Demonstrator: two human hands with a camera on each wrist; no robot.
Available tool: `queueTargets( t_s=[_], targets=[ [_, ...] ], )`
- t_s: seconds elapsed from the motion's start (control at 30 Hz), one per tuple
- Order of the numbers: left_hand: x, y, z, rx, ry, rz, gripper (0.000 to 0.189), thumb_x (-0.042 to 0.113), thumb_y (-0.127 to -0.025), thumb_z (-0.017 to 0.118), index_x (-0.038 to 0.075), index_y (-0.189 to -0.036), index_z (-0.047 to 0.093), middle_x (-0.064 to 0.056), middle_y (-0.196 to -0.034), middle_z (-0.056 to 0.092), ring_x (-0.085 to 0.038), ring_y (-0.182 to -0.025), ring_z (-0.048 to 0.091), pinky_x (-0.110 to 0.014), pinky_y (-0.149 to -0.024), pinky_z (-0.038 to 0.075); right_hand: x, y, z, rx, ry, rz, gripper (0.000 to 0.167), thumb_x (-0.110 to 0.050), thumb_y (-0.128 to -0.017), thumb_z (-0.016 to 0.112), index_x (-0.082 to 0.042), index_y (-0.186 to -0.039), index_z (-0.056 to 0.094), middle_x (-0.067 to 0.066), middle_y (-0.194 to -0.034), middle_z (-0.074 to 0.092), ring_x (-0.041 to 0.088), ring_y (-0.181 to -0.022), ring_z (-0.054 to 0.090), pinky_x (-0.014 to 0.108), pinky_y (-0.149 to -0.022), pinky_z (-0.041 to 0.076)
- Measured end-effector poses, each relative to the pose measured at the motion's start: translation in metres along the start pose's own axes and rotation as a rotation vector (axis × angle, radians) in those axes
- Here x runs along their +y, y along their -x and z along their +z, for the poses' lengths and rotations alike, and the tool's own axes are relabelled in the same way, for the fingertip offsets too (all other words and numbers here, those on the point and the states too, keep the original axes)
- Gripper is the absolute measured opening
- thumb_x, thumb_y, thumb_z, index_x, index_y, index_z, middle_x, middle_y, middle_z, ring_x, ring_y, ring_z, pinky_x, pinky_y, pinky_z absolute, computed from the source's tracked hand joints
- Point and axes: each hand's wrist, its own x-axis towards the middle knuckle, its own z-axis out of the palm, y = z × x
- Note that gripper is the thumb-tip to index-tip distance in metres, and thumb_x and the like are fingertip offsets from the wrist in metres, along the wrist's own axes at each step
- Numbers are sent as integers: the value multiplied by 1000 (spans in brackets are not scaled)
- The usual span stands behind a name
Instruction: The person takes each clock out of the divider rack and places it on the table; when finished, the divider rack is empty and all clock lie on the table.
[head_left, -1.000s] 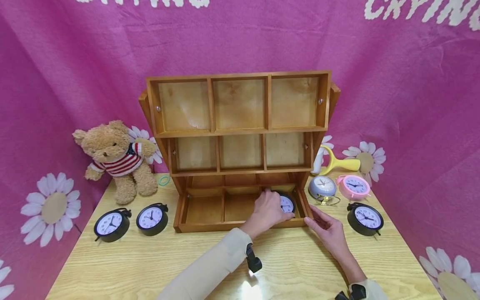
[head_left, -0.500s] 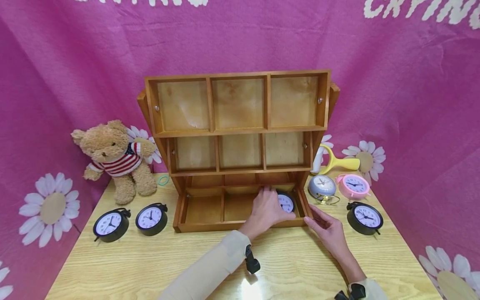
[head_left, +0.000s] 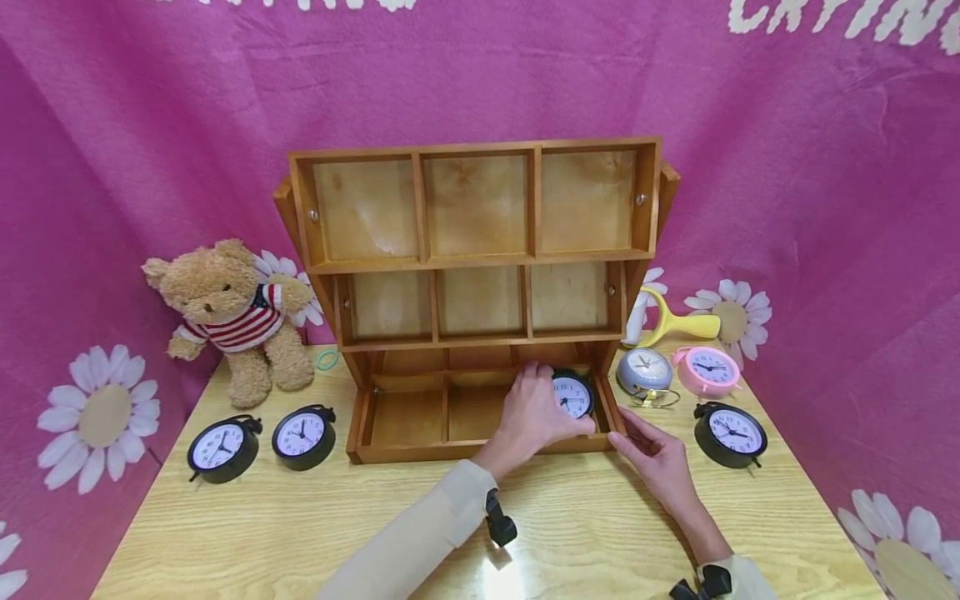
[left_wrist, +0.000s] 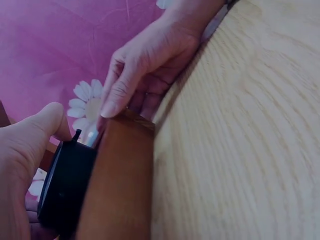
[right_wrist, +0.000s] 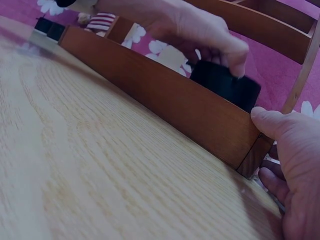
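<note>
My left hand (head_left: 528, 410) grips a black alarm clock (head_left: 572, 397) with a white dial, in the bottom right compartment of a tiered wooden shelf (head_left: 480, 451). In the right wrist view the clock (right_wrist: 222, 86) rises above the front board, the thumb on its edge. The left wrist view has the clock (left_wrist: 67, 185) close behind that board. At the lower right front corner, my right hand (head_left: 660, 462) holds the shelf, thumb on the front edge and fingers along the outer side. The clock's left part is hidden behind the left hand.
Two black alarm clocks, one (head_left: 223, 448) and another (head_left: 303, 437), lie left of the shelf near a teddy bear (head_left: 236, 312) and a green ring (head_left: 327, 359). At right are a silver clock (head_left: 645, 368), a pink clock (head_left: 707, 371), a black clock (head_left: 731, 434) and a yellow-handled item (head_left: 690, 327).
The left hand and the black alarm clock have risen slightly in the compartment, and more of the dial shows. My right hand has stayed at the shelf's corner.
</note>
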Motion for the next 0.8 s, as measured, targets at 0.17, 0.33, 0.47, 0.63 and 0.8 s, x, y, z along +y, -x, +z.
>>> queueTargets(
  t_s=[0.17,0.33,0.47,0.63,0.8],
  targets=[
    [2,1,-13,45,38,22,96,68,-62,87,5,-130,62,-12,-131,62,-24,-110,64,-36,-90,59,1,-1,0,2,-2,6,47,-3,-97,74,4,-141,62,29,-136,63,-7,-110,64,13,-88,54],
    [1,3,-29,54,75,14,98,66,-62,88,5,-134,61,-13,-133,62,-26,-113,64,-38,-91,60,2,-1,1,3,5,6,47,-4,-96,74,4,-141,62,28,-135,64,-8,-109,64,13,-87,54],
    [-2,7,-42,50,110,-4,99,64,-62,89,5,-136,61,-15,-139,59,-28,-117,63,-41,-95,59,2,-1,2,4,17,-1,46,-4,-96,75,5,-140,63,29,-134,64,-8,-109,64,12,-87,54],
    [-9,16,-55,54,138,-16,99,61,-63,91,4,-137,60,-18,-147,55,-31,-125,60,-45,-99,57,3,-1,1,11,11,-5,46,-3,-95,75,4,-139,64,29,-132,65,-7,-108,65,12,-86,54],
    [-19,26,-64,66,122,-22,97,62,-62,89,4,-135,60,-17,-145,56,-31,-122,60,-47,-95,59,3,0,2,11,16,6,46,-5,-96,75,2,-140,64,27,-135,65,-8,-109,64,12,-87,53]
  ],
)
